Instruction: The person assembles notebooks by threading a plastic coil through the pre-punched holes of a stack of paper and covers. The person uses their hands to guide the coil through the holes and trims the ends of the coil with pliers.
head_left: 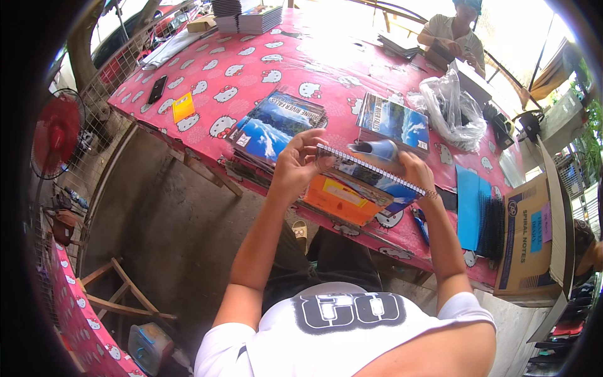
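Observation:
My left hand (300, 162) grips the left end of a spiral-bound notebook (367, 177) held up over the table edge. My right hand (418, 171) holds its right end, near the wire coil. The notebook's cover shows a blue landscape picture. Under it lies an orange notebook (339, 200) on a stack. A pile of blue landscape covers (279, 124) lies to the left on the red patterned tablecloth (239, 69), and another cover (394, 120) lies behind my hands.
A clear plastic bag (449, 107) sits at the back right. Blue sheets (471, 207) and black spiral coils (491, 227) lie beside a cardboard box (531, 242). Another person (453, 34) works at the far side. A phone (157, 88), a yellow pad (183, 107), a red fan (56, 133).

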Motion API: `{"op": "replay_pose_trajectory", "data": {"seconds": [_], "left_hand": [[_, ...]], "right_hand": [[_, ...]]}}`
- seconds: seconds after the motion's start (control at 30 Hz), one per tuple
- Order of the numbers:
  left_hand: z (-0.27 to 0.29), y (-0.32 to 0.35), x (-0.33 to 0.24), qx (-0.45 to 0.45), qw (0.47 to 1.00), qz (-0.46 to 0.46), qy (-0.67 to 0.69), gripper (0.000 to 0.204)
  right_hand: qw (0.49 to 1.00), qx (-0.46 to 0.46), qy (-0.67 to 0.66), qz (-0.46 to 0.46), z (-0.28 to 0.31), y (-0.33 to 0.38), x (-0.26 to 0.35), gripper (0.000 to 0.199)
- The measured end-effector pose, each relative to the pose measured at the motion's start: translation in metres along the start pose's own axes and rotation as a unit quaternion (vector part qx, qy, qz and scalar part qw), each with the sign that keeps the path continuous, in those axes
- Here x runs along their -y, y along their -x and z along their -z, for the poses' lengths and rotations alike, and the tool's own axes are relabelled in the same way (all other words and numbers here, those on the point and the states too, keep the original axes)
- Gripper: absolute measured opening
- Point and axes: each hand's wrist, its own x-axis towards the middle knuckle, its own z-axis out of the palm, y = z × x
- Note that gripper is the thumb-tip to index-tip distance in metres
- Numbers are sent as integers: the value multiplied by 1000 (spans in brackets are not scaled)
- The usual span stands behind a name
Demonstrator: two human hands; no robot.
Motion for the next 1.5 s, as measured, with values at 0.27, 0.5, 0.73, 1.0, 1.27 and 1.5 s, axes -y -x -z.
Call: {"op": "replay_pose_trajectory", "data": {"seconds": [0.27,0.5,0.73,1.0,1.27,1.5], "left_hand": [[-32,-2,-118,-78,889,-407,-193,19],[-56,61,-57,94,863,-380,-320,26],[-71,69,-6,48,899,-308,-308,24],[-74,71,-8,43,900,-304,-308,24],[-68,63,-9,80,854,-392,-333,23],[-9,-32,-46,-286,892,-340,-88,31]], "right_hand": [[996,-10,48,-78,-7,108,-39,64],[987,-48,98,-116,-21,155,-53,48],[968,-58,-244,-14,40,136,34,34],[972,-93,-196,91,38,121,69,39],[455,339,-803,-183,12,118,35,34],[948,-139,-271,-92,31,125,-4,35]]}}
